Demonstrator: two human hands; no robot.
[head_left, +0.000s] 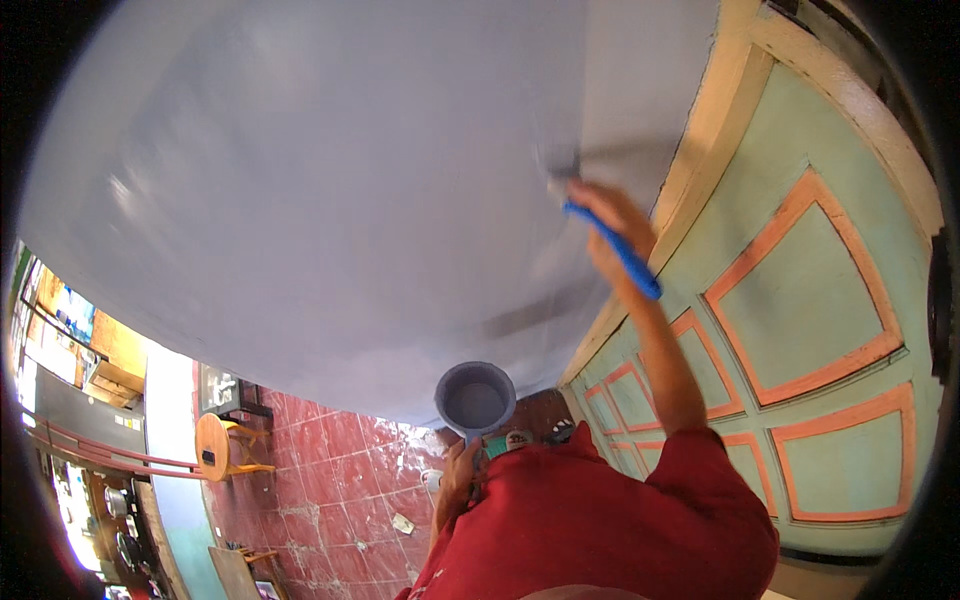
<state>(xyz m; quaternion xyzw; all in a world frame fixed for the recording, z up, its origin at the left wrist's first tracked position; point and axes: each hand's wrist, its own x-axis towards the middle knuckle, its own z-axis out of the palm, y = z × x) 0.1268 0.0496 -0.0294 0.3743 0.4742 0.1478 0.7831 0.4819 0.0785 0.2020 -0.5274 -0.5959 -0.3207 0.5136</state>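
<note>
My right hand [615,225] is raised and closed around a paintbrush with a blue handle [625,258]. Its bristles [560,172] press against the pale grey-blue wall [330,200], close to the cream door frame [700,160]. My left hand [460,475] is low by my chest and grips the handle of a small round pot [475,398] filled with grey paint. I wear a red shirt [600,530].
A mint-green door [800,330] with orange panel trim stands to the right. Below lies a red tiled floor [340,480] with white paint spots. A round wooden stool [222,446] sits at the lower left, with shelves and clutter beyond it.
</note>
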